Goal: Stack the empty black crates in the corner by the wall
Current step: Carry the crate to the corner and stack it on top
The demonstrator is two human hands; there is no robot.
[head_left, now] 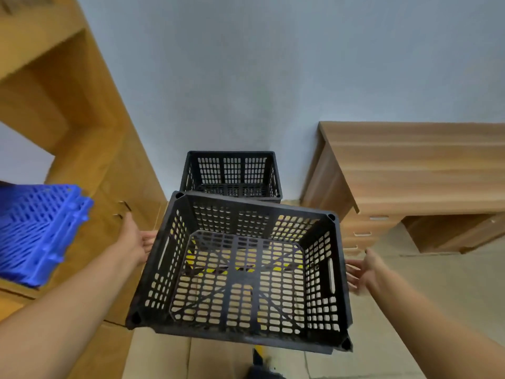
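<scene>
Fingers of the left hand (136, 239) hide behind the slotted black crate (240, 272), grip unclear; the blurred right hand (360, 272) spreads open just beside it.

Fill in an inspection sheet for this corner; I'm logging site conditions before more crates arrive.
Surface: beige floor, yellow-black tape showing through the crate's base.
Job's things: near black crate, empty, tilted, between both hands; far black crate, empty, on the floor against the wall.
Clutter: blue crates at left.
Grippers: left hand at the near crate's left side; right hand beside its right side, fingers spread, contact unclear.
Cables: nothing seen.
Surroundings: grey wall, wooden cabinet left, wooden desk right.
</scene>
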